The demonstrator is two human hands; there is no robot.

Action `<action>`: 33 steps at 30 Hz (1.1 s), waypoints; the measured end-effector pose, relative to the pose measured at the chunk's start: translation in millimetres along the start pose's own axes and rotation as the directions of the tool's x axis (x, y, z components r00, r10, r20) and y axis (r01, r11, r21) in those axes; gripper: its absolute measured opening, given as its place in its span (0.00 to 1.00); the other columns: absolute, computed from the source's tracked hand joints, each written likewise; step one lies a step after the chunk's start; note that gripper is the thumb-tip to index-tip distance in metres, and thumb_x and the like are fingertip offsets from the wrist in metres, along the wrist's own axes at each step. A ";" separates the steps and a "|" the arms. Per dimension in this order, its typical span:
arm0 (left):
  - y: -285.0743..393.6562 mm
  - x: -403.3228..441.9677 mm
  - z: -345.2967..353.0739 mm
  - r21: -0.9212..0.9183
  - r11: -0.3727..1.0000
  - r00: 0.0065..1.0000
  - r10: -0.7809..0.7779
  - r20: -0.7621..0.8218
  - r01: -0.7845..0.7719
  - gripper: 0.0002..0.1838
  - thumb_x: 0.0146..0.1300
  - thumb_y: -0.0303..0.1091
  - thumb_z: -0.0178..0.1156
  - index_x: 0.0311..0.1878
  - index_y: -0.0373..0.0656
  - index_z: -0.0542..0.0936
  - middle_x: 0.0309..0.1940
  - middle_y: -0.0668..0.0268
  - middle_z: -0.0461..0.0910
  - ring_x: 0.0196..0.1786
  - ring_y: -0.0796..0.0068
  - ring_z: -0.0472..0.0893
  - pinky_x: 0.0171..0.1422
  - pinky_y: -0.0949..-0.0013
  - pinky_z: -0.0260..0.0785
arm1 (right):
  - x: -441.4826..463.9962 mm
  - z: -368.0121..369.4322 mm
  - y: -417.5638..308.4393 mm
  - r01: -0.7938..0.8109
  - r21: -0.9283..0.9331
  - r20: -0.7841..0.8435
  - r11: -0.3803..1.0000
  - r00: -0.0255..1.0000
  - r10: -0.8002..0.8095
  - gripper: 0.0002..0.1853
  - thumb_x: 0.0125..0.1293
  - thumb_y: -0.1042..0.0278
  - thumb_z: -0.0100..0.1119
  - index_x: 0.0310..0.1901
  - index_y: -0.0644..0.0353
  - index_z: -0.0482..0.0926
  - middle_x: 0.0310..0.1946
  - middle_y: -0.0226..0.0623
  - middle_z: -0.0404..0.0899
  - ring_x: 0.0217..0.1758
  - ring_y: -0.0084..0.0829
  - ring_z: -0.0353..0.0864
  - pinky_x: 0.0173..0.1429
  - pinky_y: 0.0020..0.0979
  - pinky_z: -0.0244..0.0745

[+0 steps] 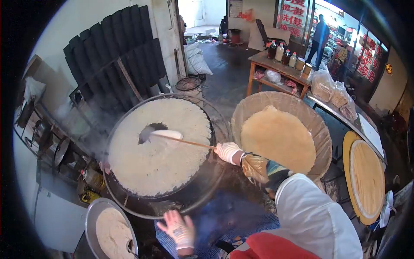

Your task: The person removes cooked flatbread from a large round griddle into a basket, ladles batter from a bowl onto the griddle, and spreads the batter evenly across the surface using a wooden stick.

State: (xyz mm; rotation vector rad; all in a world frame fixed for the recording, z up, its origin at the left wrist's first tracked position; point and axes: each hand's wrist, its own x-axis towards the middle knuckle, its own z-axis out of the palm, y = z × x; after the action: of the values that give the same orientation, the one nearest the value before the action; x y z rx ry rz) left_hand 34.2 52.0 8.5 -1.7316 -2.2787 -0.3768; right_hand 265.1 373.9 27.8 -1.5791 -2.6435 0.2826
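My right hand (227, 153), in a pale striped glove, is closed around the thin wooden handle (196, 143) of a spreader. Its pale, elongated head (169, 134) lies in the cream-coloured batter (159, 172), beside a dark bare patch near the middle. The batter covers most of a large round griddle (211, 172), and steam rises at its left. My left hand (179, 231), gloved with bare fingertips, is open with fingers spread. It is by the griddle's front rim; whether it touches the rim I cannot tell.
A metal basin (90, 220) of thick batter stands front left. Right of the griddle, a lined basket (321, 142) holds a broad tan flatbread (276, 138). Bottles and jars stand on a wooden table (258, 58). Round boards (366, 177) lean at right. A person (319, 41) stands beyond the doorway.
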 end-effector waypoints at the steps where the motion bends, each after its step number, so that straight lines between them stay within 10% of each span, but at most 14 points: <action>1: 15.2 -0.7 -7.5 -0.020 1.000 0.999 -0.011 0.040 0.012 0.29 0.55 0.45 0.59 0.56 0.35 0.73 0.59 0.52 0.72 0.66 0.51 0.66 0.73 0.33 0.33 | -5.7 -8.5 -12.0 0.037 0.006 0.022 0.999 0.999 -0.037 0.20 0.71 0.53 0.42 0.44 0.61 0.78 0.34 0.48 0.83 0.39 0.47 0.83 0.43 0.45 0.76; 13: -25.5 -2.3 -9.6 0.191 0.975 0.985 -0.134 0.112 0.111 0.29 0.58 0.45 0.55 0.60 0.37 0.71 0.65 0.57 0.68 0.70 0.57 0.62 0.73 0.32 0.32 | -9.5 -7.6 -21.0 0.111 -0.006 0.043 0.994 0.993 -0.110 0.19 0.71 0.54 0.44 0.41 0.61 0.78 0.35 0.50 0.83 0.41 0.48 0.83 0.42 0.45 0.76; 15: -30.2 4.9 -13.8 0.174 0.975 0.982 -0.157 0.104 0.137 0.29 0.58 0.45 0.55 0.59 0.37 0.72 0.64 0.57 0.68 0.69 0.57 0.62 0.72 0.32 0.34 | -9.2 -5.7 -13.6 0.274 -0.295 0.081 0.915 0.962 -0.262 0.17 0.71 0.56 0.44 0.42 0.61 0.78 0.34 0.50 0.82 0.41 0.46 0.83 0.40 0.43 0.77; 17: -45.0 7.6 -16.2 0.180 0.971 0.983 -0.170 0.073 0.155 0.28 0.58 0.44 0.55 0.59 0.37 0.72 0.63 0.58 0.69 0.68 0.56 0.63 0.71 0.31 0.36 | -0.1 -15.1 -10.8 0.009 -0.084 -0.020 0.996 1.000 -0.011 0.16 0.70 0.57 0.44 0.41 0.61 0.77 0.32 0.47 0.83 0.37 0.45 0.84 0.39 0.43 0.77; 22: -84.8 13.2 1.2 0.225 0.944 0.965 -0.258 0.055 0.240 0.28 0.56 0.43 0.56 0.59 0.40 0.73 0.64 0.61 0.69 0.68 0.57 0.64 0.71 0.29 0.36 | -5.2 -13.1 -26.7 0.165 -0.019 0.074 0.986 0.984 -0.164 0.21 0.71 0.51 0.42 0.42 0.62 0.76 0.32 0.51 0.82 0.40 0.49 0.82 0.45 0.46 0.76; 26: -108.7 29.5 -1.2 0.322 0.890 0.906 -0.389 0.168 0.323 0.28 0.59 0.42 0.53 0.63 0.45 0.70 0.69 0.65 0.64 0.70 0.62 0.63 0.71 0.31 0.37 | 14.0 -8.1 -7.1 -0.028 -0.137 0.020 0.990 0.999 0.031 0.20 0.71 0.52 0.42 0.45 0.62 0.75 0.33 0.52 0.82 0.41 0.50 0.82 0.44 0.47 0.75; 30: -121.1 36.6 0.1 0.280 0.918 0.941 -0.321 0.103 0.283 0.29 0.57 0.43 0.57 0.62 0.44 0.70 0.66 0.61 0.67 0.69 0.58 0.64 0.70 0.32 0.41 | 2.1 -14.2 -32.5 0.080 -0.049 0.041 0.996 0.996 -0.078 0.19 0.71 0.52 0.43 0.43 0.61 0.76 0.34 0.51 0.82 0.39 0.52 0.82 0.44 0.49 0.75; 33: -35.1 67.1 -51.4 -0.065 0.996 0.990 -0.049 0.129 0.057 0.20 0.50 0.37 0.62 0.47 0.42 0.74 0.47 0.58 0.75 0.54 0.58 0.73 0.60 0.51 0.59 | -3.6 1.1 -15.8 0.132 -0.099 0.082 0.986 0.989 -0.124 0.19 0.70 0.52 0.43 0.42 0.60 0.76 0.31 0.52 0.82 0.38 0.49 0.82 0.44 0.47 0.76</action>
State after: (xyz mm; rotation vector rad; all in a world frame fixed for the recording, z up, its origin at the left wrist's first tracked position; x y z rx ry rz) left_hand -14.8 85.0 78.4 -1.7788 -2.4326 -0.3688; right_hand 252.9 363.4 29.8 -1.4438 -2.8463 0.2053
